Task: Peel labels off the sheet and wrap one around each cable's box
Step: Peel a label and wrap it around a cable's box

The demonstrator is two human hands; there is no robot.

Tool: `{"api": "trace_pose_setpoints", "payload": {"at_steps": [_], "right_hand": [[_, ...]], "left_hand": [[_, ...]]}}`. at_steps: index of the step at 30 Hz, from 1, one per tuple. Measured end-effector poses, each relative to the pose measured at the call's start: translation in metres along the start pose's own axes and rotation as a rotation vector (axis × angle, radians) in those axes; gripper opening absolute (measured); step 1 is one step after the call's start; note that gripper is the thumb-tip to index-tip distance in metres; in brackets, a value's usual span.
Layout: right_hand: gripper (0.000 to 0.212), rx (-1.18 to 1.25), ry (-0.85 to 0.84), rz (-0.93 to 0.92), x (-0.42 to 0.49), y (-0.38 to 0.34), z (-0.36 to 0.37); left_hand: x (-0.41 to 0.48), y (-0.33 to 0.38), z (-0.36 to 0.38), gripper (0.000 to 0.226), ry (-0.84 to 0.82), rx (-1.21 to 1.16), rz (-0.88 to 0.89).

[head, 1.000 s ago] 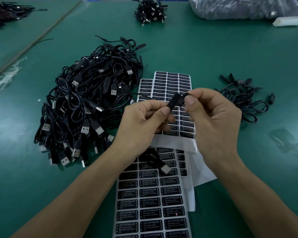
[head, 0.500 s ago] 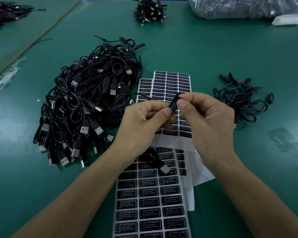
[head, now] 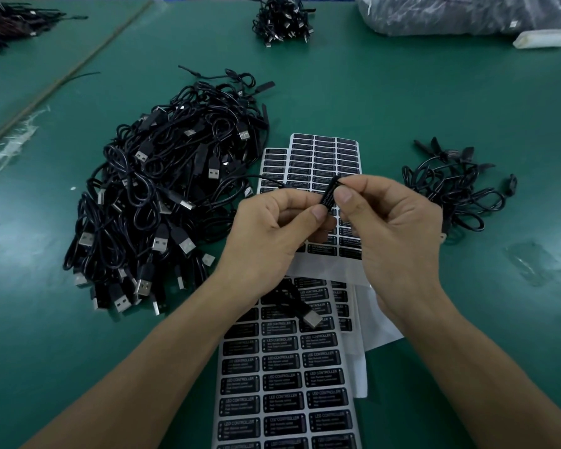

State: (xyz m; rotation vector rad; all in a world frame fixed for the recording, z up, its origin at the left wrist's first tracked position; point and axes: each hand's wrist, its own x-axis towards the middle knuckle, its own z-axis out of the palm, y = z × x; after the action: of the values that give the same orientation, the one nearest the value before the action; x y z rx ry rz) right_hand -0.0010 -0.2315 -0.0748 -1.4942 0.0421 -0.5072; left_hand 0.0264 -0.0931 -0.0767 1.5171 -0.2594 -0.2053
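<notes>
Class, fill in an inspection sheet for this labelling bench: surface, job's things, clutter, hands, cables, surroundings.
Surface: green mat, with tape residue at the left.
Job's things: label sheet nearest the person, more label sheets beyond; cable box held above them, print showing on it.
Clutter: white backing paper between the sheets; white block far right.
Hands: left hand and right hand both pinch the cable box.
Cables: large pile left, small pile right, bundle far centre; USB plug lies on the near sheet.
Surroundings: clear plastic bag far right.
</notes>
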Motion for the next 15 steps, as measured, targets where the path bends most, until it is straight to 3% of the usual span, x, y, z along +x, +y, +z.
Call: {"api": "trace_pose_setpoints", "payload": {"at_steps": [15], "right_hand": [[0.017, 0.009, 0.021, 0.031, -0.0005, -0.0007, 0.0006]], "left_hand": [[0.0006, -0.0023, 0.001, 0.008, 0.007, -0.001, 0.001]]}}
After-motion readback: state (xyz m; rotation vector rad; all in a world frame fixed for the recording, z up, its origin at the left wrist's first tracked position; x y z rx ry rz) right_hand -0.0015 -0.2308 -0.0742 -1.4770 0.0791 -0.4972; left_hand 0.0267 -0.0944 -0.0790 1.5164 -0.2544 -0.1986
